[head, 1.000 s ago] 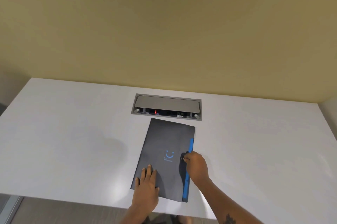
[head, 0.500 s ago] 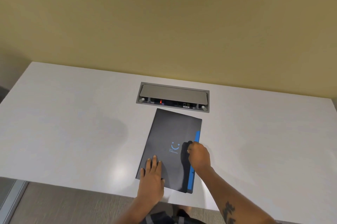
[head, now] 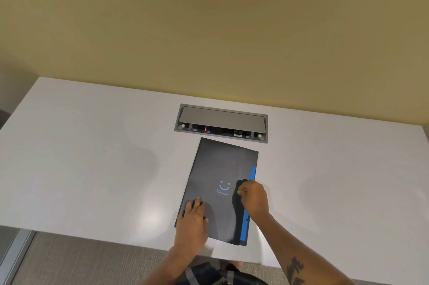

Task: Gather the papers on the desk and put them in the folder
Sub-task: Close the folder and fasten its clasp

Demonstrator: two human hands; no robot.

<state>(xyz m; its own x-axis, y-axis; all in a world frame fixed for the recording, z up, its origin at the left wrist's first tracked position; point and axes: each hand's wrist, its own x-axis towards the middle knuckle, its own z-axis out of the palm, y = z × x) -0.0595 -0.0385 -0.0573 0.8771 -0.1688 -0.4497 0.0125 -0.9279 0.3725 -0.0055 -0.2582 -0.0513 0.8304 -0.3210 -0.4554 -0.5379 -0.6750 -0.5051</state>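
Note:
A dark grey folder [head: 220, 168] with a blue smiley logo lies closed on the white desk [head: 92, 168], its long side running away from me. A blue strip shows along its right edge. My left hand [head: 192, 222] rests flat on the folder's near left corner, fingers spread. My right hand [head: 253, 196] sits at the right edge near the middle, fingers curled and pinching the cover's edge. No loose papers are visible on the desk.
A grey recessed power and cable box [head: 221, 122] with its lid raised sits in the desk just beyond the folder. A yellow wall stands behind the desk. The desk's near edge runs just below the folder, with carpeted floor below.
The camera view has shifted, so the desk sits higher in frame. Both hands stay on the folder; the right hand keeps its pinch at the right edge.

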